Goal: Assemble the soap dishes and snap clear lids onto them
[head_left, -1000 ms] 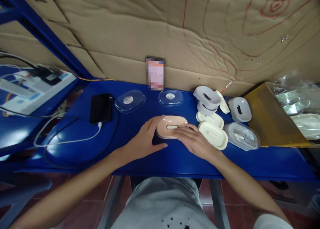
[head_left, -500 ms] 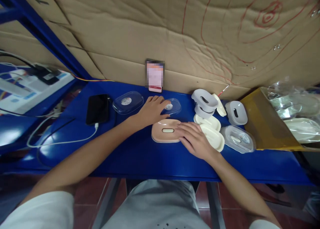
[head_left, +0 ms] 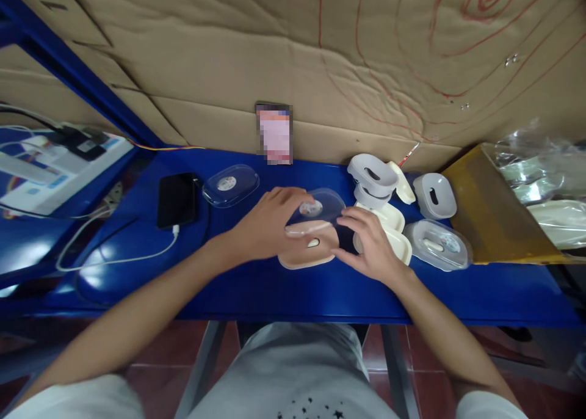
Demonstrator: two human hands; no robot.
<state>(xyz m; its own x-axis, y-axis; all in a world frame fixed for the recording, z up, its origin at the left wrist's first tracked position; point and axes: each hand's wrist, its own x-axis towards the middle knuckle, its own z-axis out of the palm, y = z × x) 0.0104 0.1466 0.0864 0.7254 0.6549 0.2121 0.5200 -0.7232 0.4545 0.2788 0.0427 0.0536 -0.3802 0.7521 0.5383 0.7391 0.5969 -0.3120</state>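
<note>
My left hand (head_left: 279, 220) grips a clear plastic lid (head_left: 327, 204) with a round white sticker by its left side. The lid is tilted over a peach-coloured soap box (head_left: 304, 259) with a pale oval piece in its middle slot. At the lid's right edge is my right hand (head_left: 368, 242), its thumb and fingers apart; whether the fingertips touch the lid I cannot tell. Just beyond that hand, cream trays (head_left: 398, 247) lie overlapped on the blue table (head_left: 256, 294). Another clear lid (head_left: 231, 185) rests to the left of my left hand.
Grey slotted boxes (head_left: 373, 173) are stacked at the back, with another grey box (head_left: 434, 196) farther right. A lidded grey box (head_left: 438, 245) sits near a carton (head_left: 480, 217) of bagged parts. On the left lie a black phone (head_left: 176, 200), its cable and a power strip (head_left: 68, 168).
My left hand has picked up the clear lid from behind the peach box and brought it over the box. My right hand has come off the box and opened beside the lid.
</note>
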